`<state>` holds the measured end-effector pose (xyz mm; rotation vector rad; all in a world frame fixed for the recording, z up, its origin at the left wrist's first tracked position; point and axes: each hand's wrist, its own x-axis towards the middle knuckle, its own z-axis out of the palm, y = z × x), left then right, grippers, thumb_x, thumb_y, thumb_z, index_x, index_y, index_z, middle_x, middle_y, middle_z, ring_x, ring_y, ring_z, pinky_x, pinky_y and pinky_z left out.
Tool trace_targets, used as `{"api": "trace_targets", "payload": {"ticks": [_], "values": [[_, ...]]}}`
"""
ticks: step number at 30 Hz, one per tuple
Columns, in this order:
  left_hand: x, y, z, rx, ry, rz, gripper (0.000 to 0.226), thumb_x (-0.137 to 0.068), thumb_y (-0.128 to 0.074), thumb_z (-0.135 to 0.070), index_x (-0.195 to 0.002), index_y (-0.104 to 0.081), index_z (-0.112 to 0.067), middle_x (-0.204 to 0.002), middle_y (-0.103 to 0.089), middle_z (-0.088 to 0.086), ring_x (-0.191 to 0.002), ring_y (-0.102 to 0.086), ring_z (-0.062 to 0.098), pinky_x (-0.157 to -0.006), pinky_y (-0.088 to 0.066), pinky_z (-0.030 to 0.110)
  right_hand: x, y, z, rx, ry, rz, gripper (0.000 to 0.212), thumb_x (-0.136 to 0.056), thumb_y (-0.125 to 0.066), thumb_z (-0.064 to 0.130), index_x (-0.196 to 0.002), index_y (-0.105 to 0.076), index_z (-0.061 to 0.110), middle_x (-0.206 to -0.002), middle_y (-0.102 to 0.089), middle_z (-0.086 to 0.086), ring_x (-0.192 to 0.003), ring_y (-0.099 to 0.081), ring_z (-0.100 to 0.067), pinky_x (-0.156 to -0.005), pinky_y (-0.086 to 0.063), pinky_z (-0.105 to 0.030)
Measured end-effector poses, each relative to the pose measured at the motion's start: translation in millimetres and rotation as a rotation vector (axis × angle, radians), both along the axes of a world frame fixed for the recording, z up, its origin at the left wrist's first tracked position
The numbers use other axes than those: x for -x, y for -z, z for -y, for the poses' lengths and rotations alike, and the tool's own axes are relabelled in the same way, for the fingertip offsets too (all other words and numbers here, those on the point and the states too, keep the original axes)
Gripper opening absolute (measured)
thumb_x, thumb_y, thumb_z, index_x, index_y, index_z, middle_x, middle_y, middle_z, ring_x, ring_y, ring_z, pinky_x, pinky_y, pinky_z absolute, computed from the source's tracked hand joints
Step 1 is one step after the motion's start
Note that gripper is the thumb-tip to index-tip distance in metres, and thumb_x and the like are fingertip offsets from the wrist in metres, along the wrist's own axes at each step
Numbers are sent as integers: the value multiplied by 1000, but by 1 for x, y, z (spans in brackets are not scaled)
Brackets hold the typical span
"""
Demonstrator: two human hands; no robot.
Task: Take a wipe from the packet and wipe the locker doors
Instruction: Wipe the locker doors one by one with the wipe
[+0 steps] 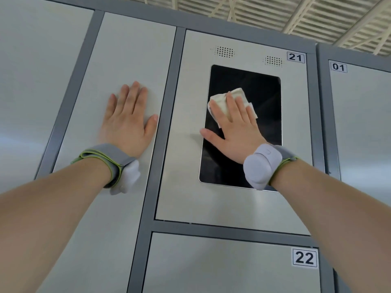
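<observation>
My right hand [233, 130] presses a crumpled white wipe [222, 102] flat against the black screen [254, 85] set in locker door 21 [186, 166]. The wipe sits under my fingers near the screen's upper left. My left hand [129, 117] lies flat with spread fingers on the plain grey door [127, 49] to the left, holding nothing. Both wrists wear grey bands. The wipe packet is out of view.
Door 22 [232, 267] lies below door 21, and door 01 [364, 113] stands on the right. Dark grey frame strips [167, 123] separate the doors. A ribbed ceiling [275, 15] shows above the lockers.
</observation>
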<state>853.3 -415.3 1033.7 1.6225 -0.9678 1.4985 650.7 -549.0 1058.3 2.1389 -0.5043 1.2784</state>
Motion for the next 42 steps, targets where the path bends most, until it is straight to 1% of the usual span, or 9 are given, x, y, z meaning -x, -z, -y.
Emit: {"api": "trace_targets", "payload": {"ticks": [7, 13, 16, 21, 26, 30, 35, 39, 42], "values": [[0, 0, 1, 11, 19, 22, 81, -84, -8, -54, -150, -15, -9, -158, -11, 9, -146, -7, 27, -116, 3, 37, -12, -31, -2, -90, 32, 149, 68, -92, -26, 63, -150, -5, 35, -158, 11, -5, -145, 13, -26, -116, 10, -40], [-2, 1, -1, 5, 4, 28, 80, -84, -7, -53, -151, -13, -9, -159, -9, 9, -146, -5, 26, -116, 4, 37, -12, -3, -3, -20, -18, 80, 70, -91, -25, 65, -150, -5, 33, -158, 13, -6, -144, 16, -25, -114, 14, -39], [-2, 1, -1, 3, 5, 25, 81, -83, -5, -53, -151, -12, -9, -159, -8, 8, -146, -4, 25, -116, 4, 37, -9, 5, -2, 6, -11, 18, 83, -79, -11, 76, -150, -6, 34, -158, 12, -5, -144, 16, -24, -113, 14, -38], [-2, 2, -1, 11, 12, 38, 81, -84, -6, -53, -150, -14, -8, -158, -10, 9, -146, -6, 26, -116, 3, 38, -9, -24, -6, -54, 33, 88, 67, -92, -27, 62, -150, -6, 35, -159, 10, -5, -145, 13, -25, -115, 10, -38], [0, 1, -2, 18, 15, 47, 80, -84, -7, -52, -150, -15, -7, -158, -11, 9, -146, -6, 26, -116, 4, 37, -20, -14, -14, -73, 9, 95, 71, -90, -25, 64, -150, -4, 33, -158, 14, -7, -144, 16, -26, -115, 11, -39], [0, 1, -2, 9, 8, 38, 73, -89, -16, -45, -150, -13, -6, -158, -9, 10, -146, -4, 27, -116, 5, 37, -19, 19, -13, 44, -4, 14, 85, -77, -7, 77, -150, -4, 33, -158, 13, -8, -144, 17, -25, -112, 16, -35], [0, 4, -2, 0, 16, 38, 71, -90, -18, -43, -150, -13, -6, -158, -9, 10, -146, -4, 27, -116, 5, 37, -21, -8, -16, -29, 41, 25, 68, -91, -24, 63, -150, -2, 35, -158, 14, -4, -145, 15, -24, -115, 12, -36], [0, 3, -3, 3, 31, 40, 71, -90, -18, -44, -150, -14, -6, -158, -9, 10, -146, -4, 26, -115, 7, 36, -32, -15, -26, -93, 40, 75, 70, -91, -25, 63, -150, -2, 33, -158, 15, -5, -144, 16, -25, -115, 12, -39], [0, 3, -4, -2, 30, 43, 71, -90, -19, -43, -150, -15, -4, -158, -10, 11, -146, -5, 27, -115, 5, 37, -35, 9, -27, -7, -5, 18, 80, -84, -19, 74, -150, -3, 33, -158, 15, -5, -144, 18, -25, -113, 14, -37]]}}
